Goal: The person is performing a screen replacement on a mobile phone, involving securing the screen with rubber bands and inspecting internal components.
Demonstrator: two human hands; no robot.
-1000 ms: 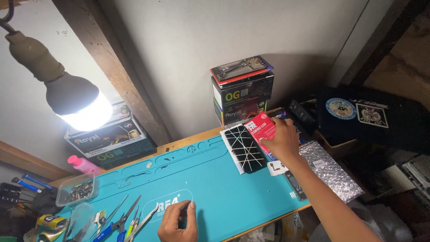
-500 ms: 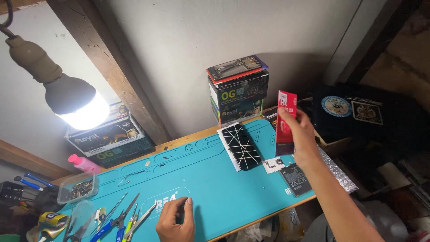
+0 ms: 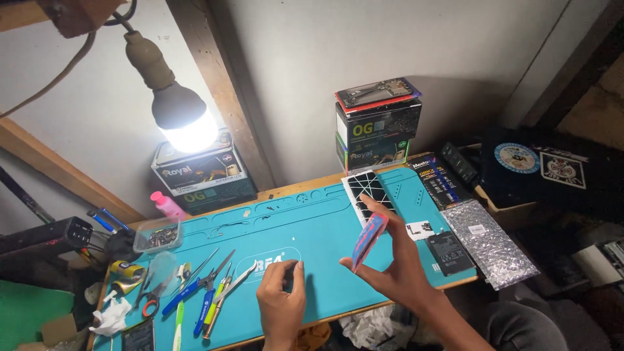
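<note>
Your right hand (image 3: 396, 273) fingers are pinching a red and blue card (image 3: 369, 242) edge-on above the teal mat (image 3: 286, 227); your left hand (image 3: 281, 300) rests on the mat, fingers pressed together.

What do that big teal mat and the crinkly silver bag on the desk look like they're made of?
The teal mat looks like soft matte rubber or silicone, with moulded grooves and trays along its top. The silver bag looks like metallised plastic film: shiny, wrinkled, glinting.

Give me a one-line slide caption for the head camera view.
Right hand lifts a thin red-and-blue packet over a teal work mat; left hand rests beside tweezers.
</note>
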